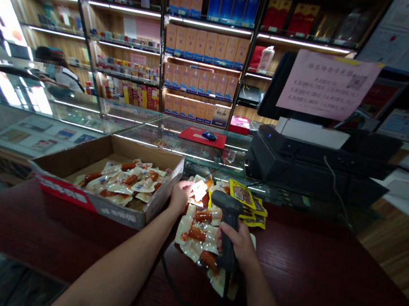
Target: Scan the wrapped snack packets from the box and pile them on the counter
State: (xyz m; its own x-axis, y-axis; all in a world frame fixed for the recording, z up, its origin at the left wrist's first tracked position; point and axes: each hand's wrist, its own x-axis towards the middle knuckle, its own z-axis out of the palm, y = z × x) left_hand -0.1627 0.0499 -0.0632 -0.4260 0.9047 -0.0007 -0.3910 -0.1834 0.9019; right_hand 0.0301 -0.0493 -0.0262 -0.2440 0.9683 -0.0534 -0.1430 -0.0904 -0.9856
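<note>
Head view: our right hand (239,243) grips the barcode scanner (229,226); beside it, left hand (180,196) fingers pinch a light, slippery sausage packet (199,190) by its edge

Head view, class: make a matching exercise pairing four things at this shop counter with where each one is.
1. Dark handheld barcode scanner
2. Open brown cardboard box
3. Small clear sausage packet
4. Yellow flat packets

a. In the left hand
b. On the counter beyond the scanner
c. In the right hand
d. Left of both hands

Pairs: 1-c, 2-d, 3-a, 4-b
</note>
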